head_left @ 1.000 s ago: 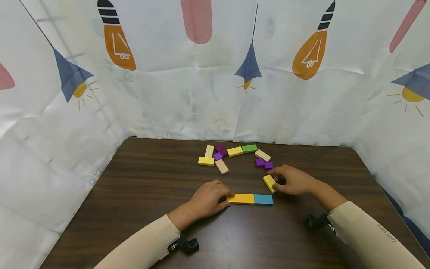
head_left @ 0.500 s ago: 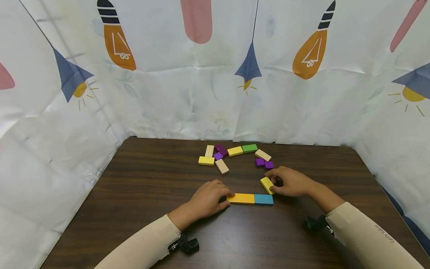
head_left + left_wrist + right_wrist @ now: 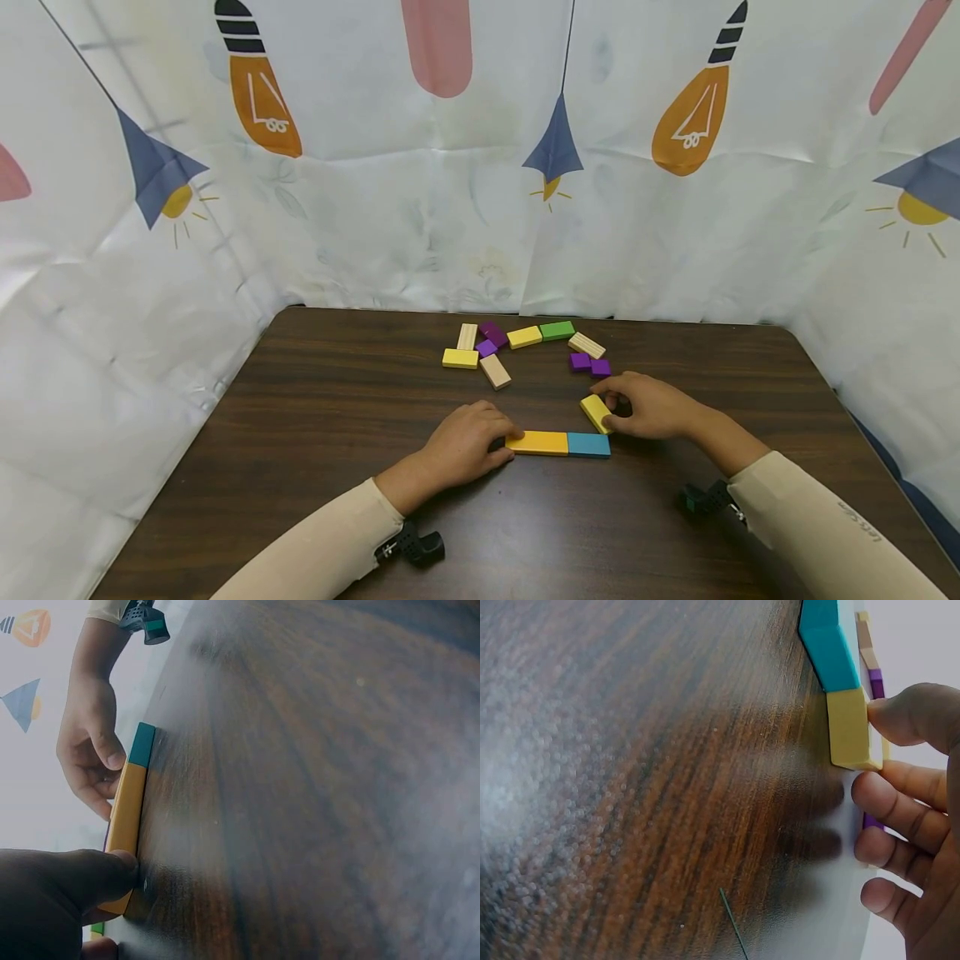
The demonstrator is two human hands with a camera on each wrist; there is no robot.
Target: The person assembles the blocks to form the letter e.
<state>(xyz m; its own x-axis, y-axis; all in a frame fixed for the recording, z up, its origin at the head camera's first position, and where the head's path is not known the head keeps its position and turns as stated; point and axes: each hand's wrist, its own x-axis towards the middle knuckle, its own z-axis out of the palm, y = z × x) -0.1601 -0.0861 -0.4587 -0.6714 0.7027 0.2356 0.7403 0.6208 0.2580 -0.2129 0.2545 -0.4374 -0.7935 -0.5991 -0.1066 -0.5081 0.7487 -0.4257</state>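
- Hands work low in the centre of the head view, on a dark wooden table (image 3: 315,467) hemmed in by a white printed curtain (image 3: 420,225).
- Right hand (image 3: 651,406) pinches a small yellow block (image 3: 597,412) between thumb and curled fingers; the block lies at a slant, its lower end touching the far right corner of the blue block (image 3: 588,445). The right wrist view shows the thumb tip on one edge of that yellow block (image 3: 849,729) and the fingers on the other.
- Left hand (image 3: 465,442) rests on the table with fingers curled, its thumb tip pressed against the left end of the orange block (image 3: 537,442); it grips nothing.
- Orange and blue blocks lie end to end, touching, in a straight row between the two hands.
- Loose blocks sit higher in the frame, near the table's far edge: yellow, purple, green and plain wood pieces (image 3: 525,346), apart from both hands.
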